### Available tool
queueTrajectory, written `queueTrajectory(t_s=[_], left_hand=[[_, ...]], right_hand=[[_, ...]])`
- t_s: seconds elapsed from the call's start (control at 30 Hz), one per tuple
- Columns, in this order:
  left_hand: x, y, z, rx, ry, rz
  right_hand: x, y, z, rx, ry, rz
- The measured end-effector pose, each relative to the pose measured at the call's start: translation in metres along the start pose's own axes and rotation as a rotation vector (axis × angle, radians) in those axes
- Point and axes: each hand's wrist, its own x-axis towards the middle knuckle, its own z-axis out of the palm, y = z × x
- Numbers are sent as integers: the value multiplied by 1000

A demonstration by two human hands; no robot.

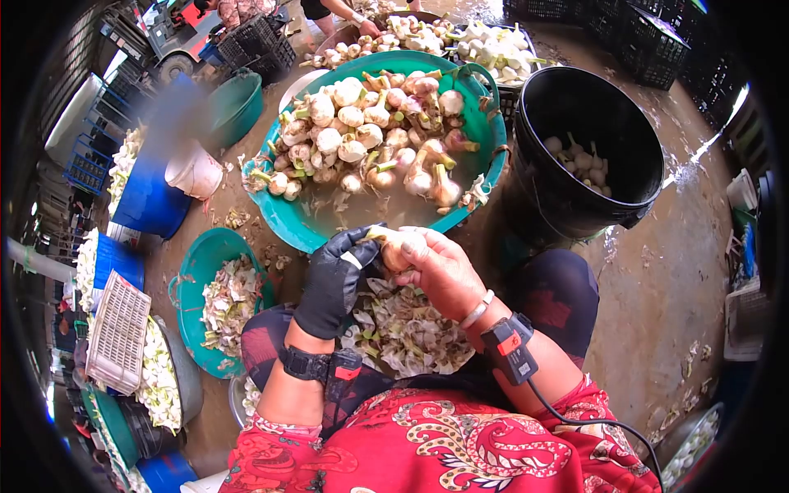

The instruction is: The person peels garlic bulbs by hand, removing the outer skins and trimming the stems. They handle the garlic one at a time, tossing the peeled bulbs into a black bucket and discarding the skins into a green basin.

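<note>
My left hand (pixel 335 275), in a black glove, grips the stem side of a garlic bulb (pixel 394 253). Bare fingers of my right hand (pixel 442 275) are closed round the same bulb from the right. Both hands meet just in front of a large green basin (pixel 267 215), which holds a heap of unpeeled garlic (pixel 353 123) and murky water. Beneath the hands, between my knees, lies a pile of loose garlic skins (pixel 403 329). A black bucket (pixel 526 164) with some peeled bulbs (pixel 588 164) in its bottom stands right of the basin.
A smaller green basin (pixel 187 287) with skins sits at the left. Blue tubs (pixel 152 201) and a white basket (pixel 119 329) line the far left. Another person's hand (pixel 370 29) reaches over garlic at the top. Black crates (pixel 653 53) stand at the upper right.
</note>
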Motion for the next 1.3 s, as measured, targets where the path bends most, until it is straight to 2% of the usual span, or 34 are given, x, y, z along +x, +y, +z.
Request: queueTrajectory(t_s=[0.07, 0.1, 0.17, 0.27, 0.37, 0.5, 0.6, 0.67, 0.7, 0.8, 0.87, 0.97, 1.0, 1.07, 1.1, 1.13, 1.2, 1.23, 1.3], left_hand=[[-6, 7, 0, 310, -19, 281], [-6, 7, 2, 309, -17, 281], [-3, 8, 8, -47, 32, 1], [-4, 20, 10, 56, 44, -47], [1, 5, 5, 33, 49, 19], [-4, 11, 4, 136, 76, 48], [-7, 12, 4, 109, 41, 0], [-8, 13, 6, 45, 64, -15], [-9, 14, 7, 45, 66, -15], [-9, 13, 6, 94, 8, 5], [-7, 5, 1, 137, -68, -7], [-35, 23, 27, 587, -231, 2], [-42, 16, 26, 587, -232, 1], [-49, -7, 18, 766, -218, 287], [-47, -15, 9, 979, -192, 588], [-48, -16, -4, 981, -190, 587], [-46, 3, -18, 217, -114, -21], [-39, 4, -17, 129, -29, -38], [-30, 12, -15, 62, -11, 8]], right_hand=[[1, 1, 0, 16, 27, -15], [0, 1, 0, 14, 26, -13], [1, 3, 1, -163, 10, -102], [4, 13, -3, -95, 23, -47], [8, 13, -9, 76, -23, 60], [10, 11, -10, 112, -77, 100], [9, 7, -5, 137, -11, 49], [8, 4, 1, 89, 50, -110], [7, 0, 3, 127, 10, -102], [7, 4, 2, -54, 40, -144], [7, 6, 0, -38, 58, -161], [10, -2, -5, 68, 82, -166], [10, -5, -7, 164, 90, -148], [7, -11, -5, 177, 75, -134], [5, -13, -3, 171, 47, -136], [4, -14, -2, 164, 18, -136], [4, -13, 1, 114, 18, -157], [4, -12, 3, 59, 15, -181], [4, -10, 4, 0, -24, -202]])
